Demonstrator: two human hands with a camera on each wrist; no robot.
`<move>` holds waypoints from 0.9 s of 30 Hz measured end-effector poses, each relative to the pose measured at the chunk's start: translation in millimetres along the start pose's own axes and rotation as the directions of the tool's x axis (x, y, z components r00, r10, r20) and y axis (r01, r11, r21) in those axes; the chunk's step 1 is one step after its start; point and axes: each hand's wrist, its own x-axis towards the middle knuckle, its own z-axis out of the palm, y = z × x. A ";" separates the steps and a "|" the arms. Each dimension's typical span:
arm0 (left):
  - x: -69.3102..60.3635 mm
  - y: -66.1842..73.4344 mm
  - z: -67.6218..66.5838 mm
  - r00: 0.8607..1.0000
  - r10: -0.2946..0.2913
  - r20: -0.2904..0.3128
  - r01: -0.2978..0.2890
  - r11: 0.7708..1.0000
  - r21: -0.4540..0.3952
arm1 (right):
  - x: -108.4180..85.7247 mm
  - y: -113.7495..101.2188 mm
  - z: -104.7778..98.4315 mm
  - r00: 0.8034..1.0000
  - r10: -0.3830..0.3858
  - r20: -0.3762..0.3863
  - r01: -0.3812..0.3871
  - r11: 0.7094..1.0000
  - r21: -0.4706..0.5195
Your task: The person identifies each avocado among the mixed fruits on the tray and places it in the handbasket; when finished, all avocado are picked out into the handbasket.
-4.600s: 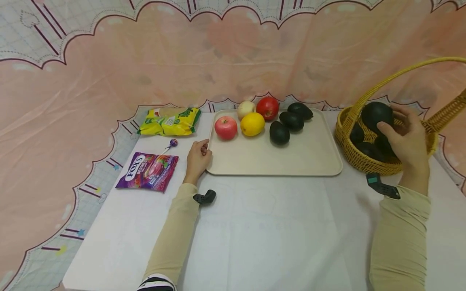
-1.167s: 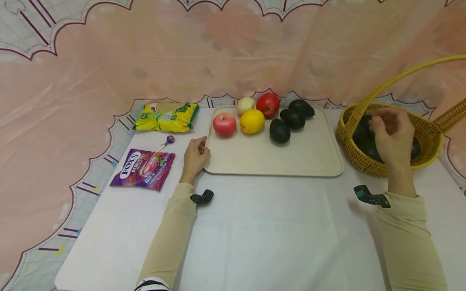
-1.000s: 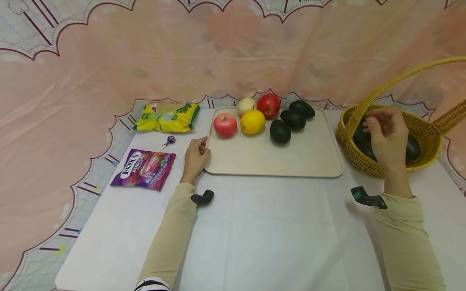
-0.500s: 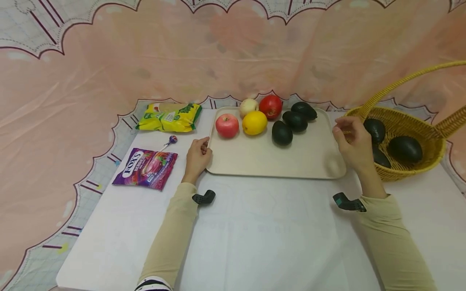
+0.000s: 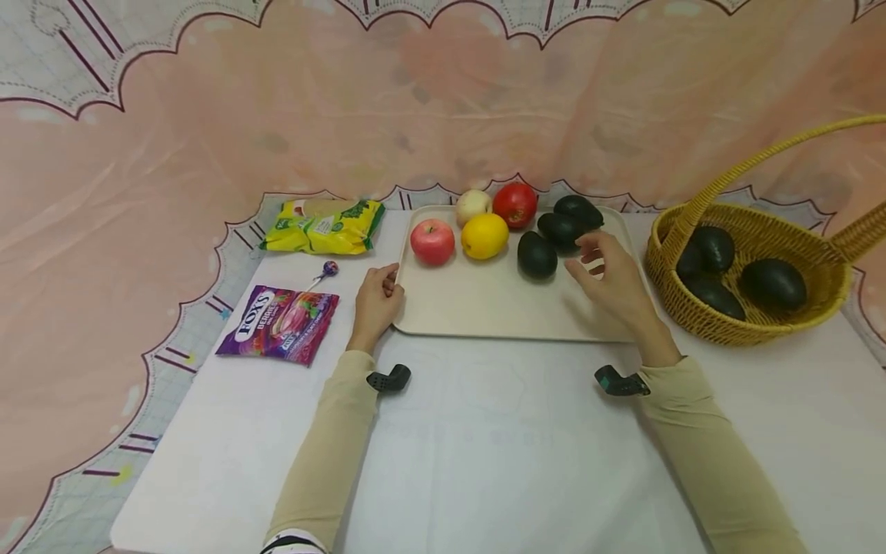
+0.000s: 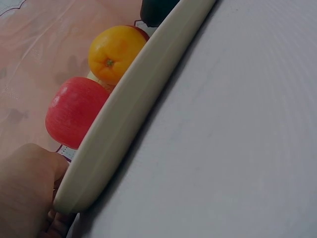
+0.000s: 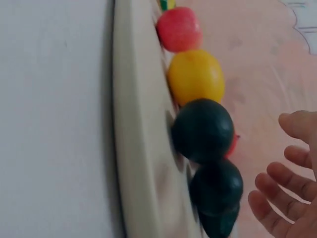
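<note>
three dark avocados (image 5: 537,256) sit on the tray (image 5: 471,304), close to the right hand (image 5: 612,277). that hand holds nothing; its thumb and fingers are apart. the left hand (image 5: 376,300) grips the tray's left edge, and the tray looks stiff.

an avocado looks smooth and firm, so it may slip or roll, but probably won't break. i can't tell if it's heavy. the fat middle seems the best place to hold.

now count: four more avocados show in the one basket (image 5: 692,319). the tray also has one pink apple (image 5: 432,242), one orange (image 5: 484,236), one pale fruit (image 5: 473,206) and one red fruit (image 5: 514,205). beside it lie one lollipop (image 5: 330,268), one yellow bag (image 5: 321,228) and one purple fox's bag (image 5: 279,323).
</note>
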 end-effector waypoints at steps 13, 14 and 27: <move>-0.5 1.3 -0.1 1.000 -0.001 -0.009 0.001 1.000 0.000 | 16.5 -3.9 38.3 0.985 0.125 0.121 -0.104 0.981 -0.165; -0.4 1.0 0.0 1.000 0.000 -0.010 0.000 1.000 0.000 | 18.0 -3.9 40.6 0.983 0.132 0.129 -0.108 0.978 -0.180; -0.4 1.1 0.3 1.000 0.000 -0.007 0.000 1.000 0.003 | 31.3 -3.0 58.1 0.976 0.177 0.130 -0.139 0.956 -0.259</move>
